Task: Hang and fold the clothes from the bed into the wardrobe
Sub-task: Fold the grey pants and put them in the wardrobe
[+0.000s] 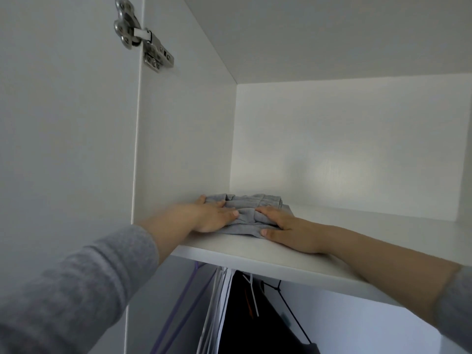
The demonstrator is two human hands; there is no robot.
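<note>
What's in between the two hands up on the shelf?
The folded grey garment lies between the left hand and right hand, seen in the head view.

Hands x2: left hand (212,217), right hand (291,232). Folded grey garment (246,213) x1. Shelf (383,238) x1. Hinge (143,34) x1. Dark hung garment (245,325) x1.

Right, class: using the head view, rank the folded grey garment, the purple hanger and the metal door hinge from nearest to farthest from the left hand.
1. Folded grey garment: touching the left hand, on the shelf.
2. Purple hanger: just below the shelf.
3. Metal door hinge: high, upper left.
</note>
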